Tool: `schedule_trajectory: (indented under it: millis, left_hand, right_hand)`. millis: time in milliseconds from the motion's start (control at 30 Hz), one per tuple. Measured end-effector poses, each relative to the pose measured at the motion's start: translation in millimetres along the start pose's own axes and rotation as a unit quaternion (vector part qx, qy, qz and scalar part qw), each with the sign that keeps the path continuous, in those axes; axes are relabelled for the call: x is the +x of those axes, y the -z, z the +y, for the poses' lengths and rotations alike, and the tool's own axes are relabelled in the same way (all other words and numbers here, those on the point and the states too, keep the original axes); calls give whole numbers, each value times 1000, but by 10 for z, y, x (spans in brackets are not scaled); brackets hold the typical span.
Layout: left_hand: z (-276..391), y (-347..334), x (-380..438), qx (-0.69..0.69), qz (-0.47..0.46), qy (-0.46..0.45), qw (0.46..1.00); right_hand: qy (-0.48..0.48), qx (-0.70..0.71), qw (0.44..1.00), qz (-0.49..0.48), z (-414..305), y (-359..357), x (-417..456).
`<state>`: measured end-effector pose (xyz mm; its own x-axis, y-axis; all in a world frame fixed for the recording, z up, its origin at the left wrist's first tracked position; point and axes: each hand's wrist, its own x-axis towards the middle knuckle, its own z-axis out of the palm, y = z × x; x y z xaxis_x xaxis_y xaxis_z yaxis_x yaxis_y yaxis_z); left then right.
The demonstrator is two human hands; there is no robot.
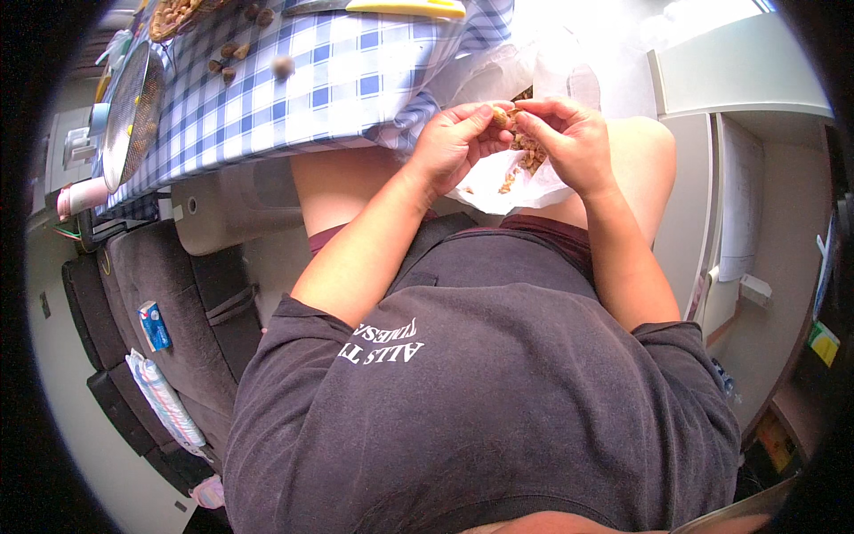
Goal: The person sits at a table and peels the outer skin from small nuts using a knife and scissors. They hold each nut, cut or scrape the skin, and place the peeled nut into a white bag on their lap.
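Observation:
My left hand pinches a small brown nut between thumb and fingers. Facing it, my right hand has its thumb and forefinger closed on a small brown flake of shell at the nut's right side. Fingers partly hide where nut and flake meet. Below both hands, a white plastic bag lies open between my thighs. Broken brown shell pieces are heaped in it, with a few crumbs near its front edge.
Left of my hands is a table with a blue-and-white checked cloth. On it are loose brown nuts, a wicker basket of nuts, a yellow-handled knife and a mesh strainer holding yellow bits. A cabinet stands at right.

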<state>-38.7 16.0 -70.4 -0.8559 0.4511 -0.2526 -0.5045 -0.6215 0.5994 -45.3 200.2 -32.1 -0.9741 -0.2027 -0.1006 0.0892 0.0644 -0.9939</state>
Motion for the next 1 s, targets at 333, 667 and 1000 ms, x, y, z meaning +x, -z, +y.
schedule_trajectory:
  millis: [333,667,1000]
  left_hand:
    - [11,3,-21,23,27,10,999]
    - [-3,-39,-81,92,36,40,994]
    - [9,-92,-83,-43,-43,46,997]
  right_hand:
    - [160,-172,972,21,-131,-10,-18]
    - [139,-115,983,17,-56,-90,-30]
    - [46,-20,994,97,-75,-113,-43]
